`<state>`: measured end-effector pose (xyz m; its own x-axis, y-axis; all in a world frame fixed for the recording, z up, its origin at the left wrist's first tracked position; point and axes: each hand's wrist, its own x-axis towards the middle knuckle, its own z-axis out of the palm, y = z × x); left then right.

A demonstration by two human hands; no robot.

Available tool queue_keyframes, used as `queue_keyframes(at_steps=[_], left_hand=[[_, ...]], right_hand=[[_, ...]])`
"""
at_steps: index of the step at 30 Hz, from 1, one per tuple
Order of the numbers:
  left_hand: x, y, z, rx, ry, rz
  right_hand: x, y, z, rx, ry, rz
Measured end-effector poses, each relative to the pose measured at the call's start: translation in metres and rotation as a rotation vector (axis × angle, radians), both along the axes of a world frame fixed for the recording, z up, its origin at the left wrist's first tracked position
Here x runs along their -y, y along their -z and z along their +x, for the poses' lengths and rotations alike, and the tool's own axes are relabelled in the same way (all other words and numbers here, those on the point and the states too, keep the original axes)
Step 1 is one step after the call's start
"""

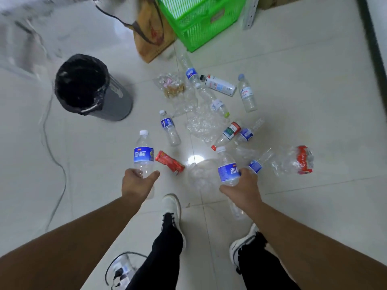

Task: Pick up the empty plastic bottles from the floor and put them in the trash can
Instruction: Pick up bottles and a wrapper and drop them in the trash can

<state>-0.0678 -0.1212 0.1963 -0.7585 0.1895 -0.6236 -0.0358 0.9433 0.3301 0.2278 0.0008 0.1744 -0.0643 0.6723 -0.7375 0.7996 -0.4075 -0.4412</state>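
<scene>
My left hand (138, 183) grips a clear blue-labelled bottle (143, 153) by its lower part, cap pointing up and away. My right hand (243, 188) grips a second blue-labelled bottle (227, 167) the same way. The grey trash can (117, 101) with a black liner stands to the far left of both hands, its mouth open. Several empty bottles lie on the white tile floor ahead, among them a blue-labelled one (169, 128), a red-capped one (227, 133) and a crushed red-labelled one (297, 161).
A red wrapper (169, 164) lies between my hands. Clear plastic bags (201, 124) lie among the bottles. A green crate (201, 19) and a cardboard box (152, 32) stand at the back. A cable (55, 155) runs along the floor at left. My feet are below.
</scene>
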Motion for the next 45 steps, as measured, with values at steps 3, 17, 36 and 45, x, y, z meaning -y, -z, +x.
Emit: queue_keyframes(at_steps=[3, 17, 36, 45], left_hand=[[0.01, -0.02, -0.008, -0.002, -0.012, 0.004], [0.027, 0.071, -0.066, 0.239, 0.302, 0.023], [-0.001, 0.388, -0.042, -0.053, 0.751, -0.04], [0.016, 0.262, -0.073, 0.036, 0.641, -0.009]], right_hand=[[-0.001, -0.017, -0.009, 0.018, -0.074, 0.031], [0.053, 0.037, -0.076, 0.198, -0.096, -0.04], [0.067, 0.371, -0.105, 0.212, -0.186, 0.247], [0.048, 0.214, -0.112, 0.211, -0.028, 0.171]])
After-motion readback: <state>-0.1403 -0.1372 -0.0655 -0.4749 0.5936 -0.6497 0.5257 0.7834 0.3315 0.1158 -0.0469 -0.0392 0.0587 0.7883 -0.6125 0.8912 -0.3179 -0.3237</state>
